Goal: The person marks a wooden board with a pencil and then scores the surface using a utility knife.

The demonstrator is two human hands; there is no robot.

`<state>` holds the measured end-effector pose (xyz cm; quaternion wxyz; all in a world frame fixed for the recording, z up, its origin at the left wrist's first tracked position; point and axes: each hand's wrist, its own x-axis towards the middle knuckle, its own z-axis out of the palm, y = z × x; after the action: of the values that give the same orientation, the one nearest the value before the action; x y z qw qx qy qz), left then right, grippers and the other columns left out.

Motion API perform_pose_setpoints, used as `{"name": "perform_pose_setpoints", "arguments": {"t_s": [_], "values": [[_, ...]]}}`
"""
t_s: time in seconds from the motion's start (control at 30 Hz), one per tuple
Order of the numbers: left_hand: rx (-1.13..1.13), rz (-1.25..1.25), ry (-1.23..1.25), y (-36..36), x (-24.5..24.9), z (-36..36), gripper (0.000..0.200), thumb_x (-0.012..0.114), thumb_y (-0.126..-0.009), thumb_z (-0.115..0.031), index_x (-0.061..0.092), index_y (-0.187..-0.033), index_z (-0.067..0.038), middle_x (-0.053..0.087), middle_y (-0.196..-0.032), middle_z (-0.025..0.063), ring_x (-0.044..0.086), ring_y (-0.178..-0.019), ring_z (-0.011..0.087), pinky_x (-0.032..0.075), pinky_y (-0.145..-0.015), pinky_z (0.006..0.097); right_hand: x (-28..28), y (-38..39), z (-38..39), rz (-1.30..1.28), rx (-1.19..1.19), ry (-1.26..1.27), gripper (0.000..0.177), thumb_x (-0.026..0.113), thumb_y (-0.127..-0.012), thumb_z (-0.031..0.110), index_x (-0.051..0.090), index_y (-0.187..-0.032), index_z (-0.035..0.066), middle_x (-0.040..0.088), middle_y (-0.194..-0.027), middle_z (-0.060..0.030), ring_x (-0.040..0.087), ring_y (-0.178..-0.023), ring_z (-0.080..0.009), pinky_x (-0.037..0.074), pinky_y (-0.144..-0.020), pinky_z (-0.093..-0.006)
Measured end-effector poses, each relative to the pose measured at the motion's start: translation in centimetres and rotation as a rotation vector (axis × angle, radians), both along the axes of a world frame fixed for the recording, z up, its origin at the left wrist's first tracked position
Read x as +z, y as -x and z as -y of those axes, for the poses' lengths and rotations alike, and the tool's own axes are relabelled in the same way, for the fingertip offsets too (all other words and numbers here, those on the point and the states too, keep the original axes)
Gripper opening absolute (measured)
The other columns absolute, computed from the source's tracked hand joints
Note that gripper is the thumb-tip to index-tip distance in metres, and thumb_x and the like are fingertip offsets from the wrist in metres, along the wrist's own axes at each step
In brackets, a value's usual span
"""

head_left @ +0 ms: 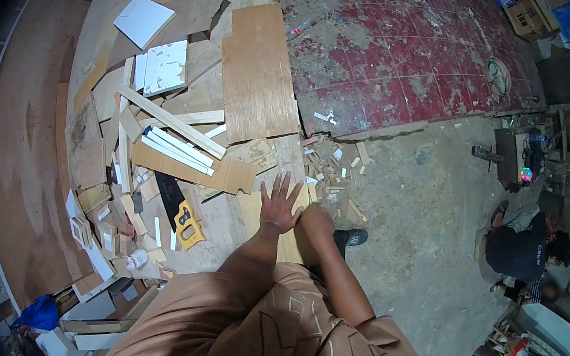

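Note:
My left hand (280,206) lies flat with its fingers spread on a pale wooden board (250,211) at the edge of the work table. Close beside it on the right, my right hand (316,223) is closed at the board's right side; what it holds, if anything, is hidden. A handsaw with a yellow handle (189,227) lies on the table to the left of my hands. Just beyond my left hand is a brown wooden strip (232,174) with white strips (178,151) on it.
A large plywood sheet (259,68) lies farther up the table among scattered offcuts. Wood scraps (333,162) litter the concrete floor to the right, below a raised red tiled floor (413,58). A person in dark clothes (518,246) sits low at the far right.

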<state>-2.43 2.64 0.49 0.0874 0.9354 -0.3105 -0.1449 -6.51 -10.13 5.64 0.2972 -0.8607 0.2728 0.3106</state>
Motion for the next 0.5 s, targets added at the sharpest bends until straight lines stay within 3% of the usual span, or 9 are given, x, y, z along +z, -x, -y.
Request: {"name": "perform_pose_setpoints", "arguments": {"t_s": [0.03,0.1,0.2,0.37,0.5], "values": [[0.001,0.005,-0.001,-0.2,0.5,0.3,0.073,0.051,-0.087,-0.048,0.027,-0.151,-0.024,0.012,-0.159,0.0143,0.009,-0.147,0.0351,0.002,-0.111,0.0676,-1.0,-1.2,-0.3,0.01,-0.009,0.008,0.026,0.05,-0.087,0.015,0.062,-0.102,-0.003,0.067,-0.101,-0.0265,0.068,-0.092,-0.0412,0.055,-0.079,-0.0478],[-0.054,-0.066,-0.25,-0.5,1.5,0.6,0.072,0.051,-0.087,-0.048,0.027,-0.151,-0.025,0.012,-0.16,0.0138,0.009,-0.147,0.0347,0.001,-0.111,0.0675,-1.7,-1.7,-1.0,0.042,-0.049,0.029,0.026,0.049,-0.087,0.014,0.062,-0.1,-0.004,0.067,-0.098,-0.0275,0.068,-0.091,-0.0417,0.054,-0.079,-0.0484],[0.005,-0.045,-0.078,-0.1,0.2,0.2,0.074,0.049,-0.088,-0.05,0.021,-0.152,-0.027,0.009,-0.16,0.0115,0.008,-0.148,0.0324,0.002,-0.111,0.0674,-0.7,0.3,-1.0,0.04,-0.101,0.035,0.025,0.049,-0.087,0.014,0.061,-0.1,-0.004,0.067,-0.098,-0.0279,0.067,-0.091,-0.042,0.054,-0.079,-0.049],[-0.001,-0.034,-0.065,-0.2,0.4,0.1,0.073,0.049,-0.088,-0.05,0.022,-0.152,-0.027,0.01,-0.16,0.0117,0.008,-0.148,0.0326,0.003,-0.111,0.0676,8.1,7.1,-1.0,-0.142,-0.061,-0.027,0.025,0.048,-0.087,0.013,0.059,-0.099,-0.006,0.066,-0.097,-0.0301,0.068,-0.09,-0.0426,0.055,-0.077,-0.0486],[-0.004,-0.035,-0.053,-0.1,0.5,0.0,0.072,0.047,-0.089,-0.05,0.023,-0.152,-0.027,0.01,-0.16,0.0113,0.007,-0.148,0.0326,0.002,-0.111,0.0677,9.3,7.1,-0.9,-0.144,-0.027,-0.021,0.025,0.048,-0.087,0.012,0.059,-0.099,-0.006,0.067,-0.093,-0.0299,0.068,-0.087,-0.043,0.055,-0.076,-0.0489]]}}
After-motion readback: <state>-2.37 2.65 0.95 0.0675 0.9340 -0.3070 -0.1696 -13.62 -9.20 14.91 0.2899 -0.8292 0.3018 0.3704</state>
